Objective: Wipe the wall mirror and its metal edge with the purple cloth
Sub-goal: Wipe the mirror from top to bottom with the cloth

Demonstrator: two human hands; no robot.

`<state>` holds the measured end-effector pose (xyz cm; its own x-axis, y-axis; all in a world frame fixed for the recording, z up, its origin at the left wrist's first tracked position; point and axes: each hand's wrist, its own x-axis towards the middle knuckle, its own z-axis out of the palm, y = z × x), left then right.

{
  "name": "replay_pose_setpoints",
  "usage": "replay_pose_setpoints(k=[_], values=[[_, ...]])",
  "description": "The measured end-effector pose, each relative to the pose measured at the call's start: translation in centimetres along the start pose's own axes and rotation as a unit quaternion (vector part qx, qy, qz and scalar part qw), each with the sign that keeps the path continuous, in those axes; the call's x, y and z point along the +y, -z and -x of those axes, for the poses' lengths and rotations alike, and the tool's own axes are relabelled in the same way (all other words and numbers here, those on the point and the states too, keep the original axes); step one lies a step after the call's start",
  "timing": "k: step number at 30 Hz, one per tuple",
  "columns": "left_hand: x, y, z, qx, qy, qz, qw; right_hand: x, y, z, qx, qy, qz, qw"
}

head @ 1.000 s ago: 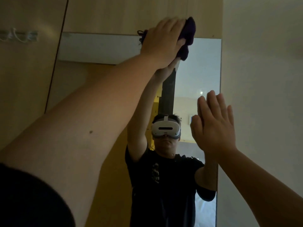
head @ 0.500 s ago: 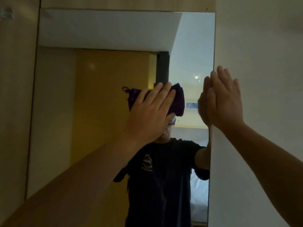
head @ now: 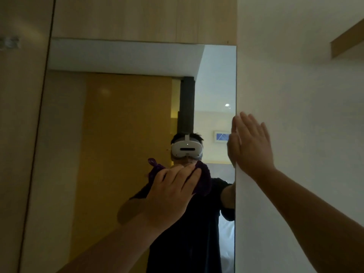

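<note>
The tall wall mirror [head: 110, 134] is set into a wooden panel and reflects me in a dark shirt. My left hand [head: 173, 192] presses the purple cloth [head: 203, 182] flat against the glass near the mirror's middle, fingers straight and spread over the cloth. Most of the cloth is hidden under that hand; a corner sticks out at the upper left. My right hand [head: 252, 146] lies flat, fingers straight, on the white wall right beside the mirror's right metal edge [head: 235, 85].
A white wall [head: 295, 115] juts out along the mirror's right side. Light wooden panelling [head: 137, 16] surrounds the mirror above and to the left. A small white hook fitting [head: 9, 43] sits on the left panel.
My left hand has slid the cloth down the glass from the mirror's top edge to its middle. The right hand has stayed flat on the wall by the edge.
</note>
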<state>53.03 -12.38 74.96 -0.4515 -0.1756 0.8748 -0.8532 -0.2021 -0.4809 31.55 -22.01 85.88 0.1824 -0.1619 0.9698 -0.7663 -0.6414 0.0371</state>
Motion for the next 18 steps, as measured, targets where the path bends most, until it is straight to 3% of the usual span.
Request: replay_pose_setpoints(k=[5, 10, 14, 18], values=[[-2.0, 0.1, -7.5, 0.05, 0.051, 0.044, 0.997, 0.6, -0.8, 0.1, -0.011, -0.003, 0.021, 1.0], [-5.9, 0.1, -21.5, 0.075, 0.106, 0.044, 0.991, 0.9, -1.2, 0.0, 0.0, 0.002, 0.033, 0.999], [-7.6, 0.2, -30.5, 0.009, 0.127, 0.012, 0.992, 1.3, -1.6, 0.0, 0.004, 0.008, 0.041, 0.999], [-7.1, -0.2, -31.8, -0.016, 0.111, -0.013, 0.994, 1.6, -1.7, -0.2, 0.013, 0.016, 0.04, 0.999]])
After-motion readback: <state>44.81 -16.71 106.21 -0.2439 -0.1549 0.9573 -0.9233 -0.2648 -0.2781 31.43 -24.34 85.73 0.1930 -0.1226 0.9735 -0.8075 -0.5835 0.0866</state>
